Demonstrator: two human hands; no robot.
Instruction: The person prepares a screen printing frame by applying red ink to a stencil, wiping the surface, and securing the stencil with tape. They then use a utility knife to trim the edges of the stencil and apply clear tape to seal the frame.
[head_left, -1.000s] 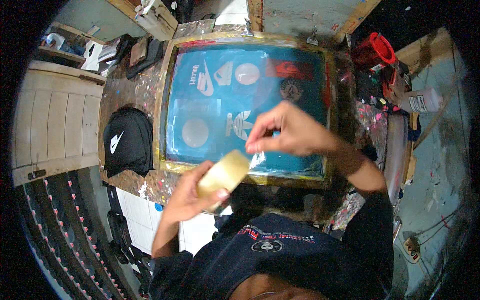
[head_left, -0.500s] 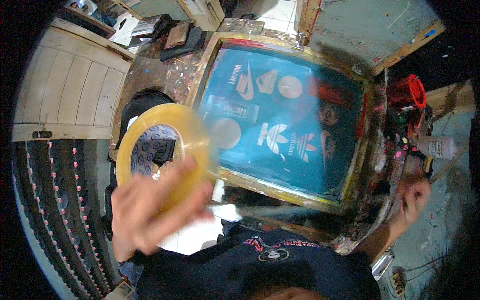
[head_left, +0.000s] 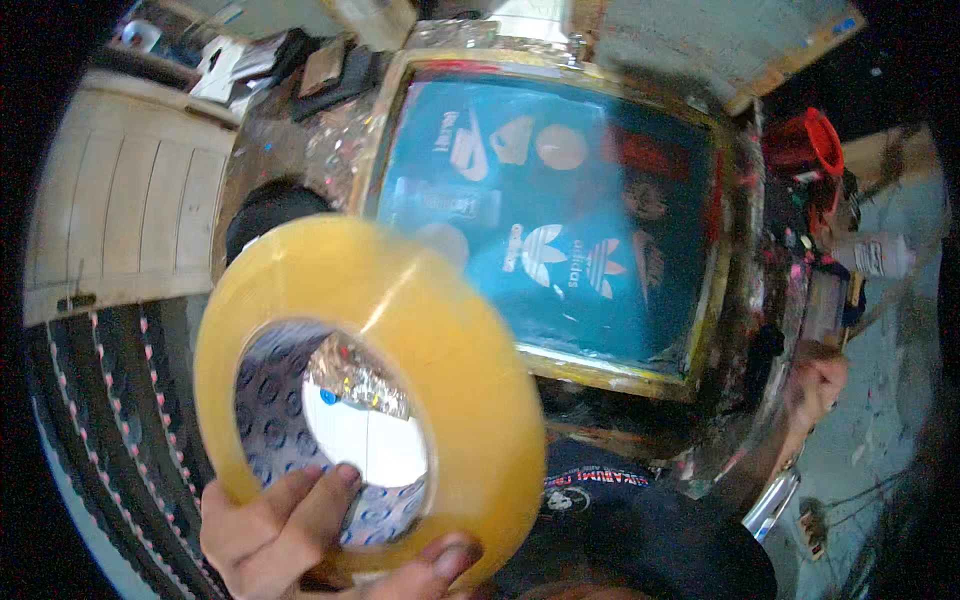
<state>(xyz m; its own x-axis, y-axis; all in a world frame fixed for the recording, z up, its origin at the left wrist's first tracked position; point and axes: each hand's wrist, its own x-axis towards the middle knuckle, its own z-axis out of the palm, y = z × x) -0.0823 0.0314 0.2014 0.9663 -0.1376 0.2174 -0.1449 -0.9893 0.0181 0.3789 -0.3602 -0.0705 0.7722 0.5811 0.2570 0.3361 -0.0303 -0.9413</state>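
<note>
Close up at the lower left, my left hand (head_left: 290, 535) grips a large roll of yellowish clear tape (head_left: 470, 330). Two fingers reach into its patterned core and the thumb presses on the outer side. Far to the right, my right hand (head_left: 820, 380) is closed near the table's right edge; whatever is in its fingers is too small to make out. Between my hands and beyond them lies a wooden-framed printing screen (head_left: 600, 330) with blue-green mesh and several pale shapes and logos. The tape roll overlaps the screen's lower left corner in view.
A red container (head_left: 810, 145) and a pale plastic bottle (head_left: 875, 255) stand right of the screen. Dark blocks (head_left: 340, 80) lie on the paint-spattered table (head_left: 280, 150) at the far left. A round black object (head_left: 280, 210) sits behind the roll. A pale panelled door (head_left: 130, 190) is at left.
The tape roll has come closer and lower, turning its broad side toward me. A faint strip stretching toward my right hand no longer shows clearly. My right hand stays at the right.
</note>
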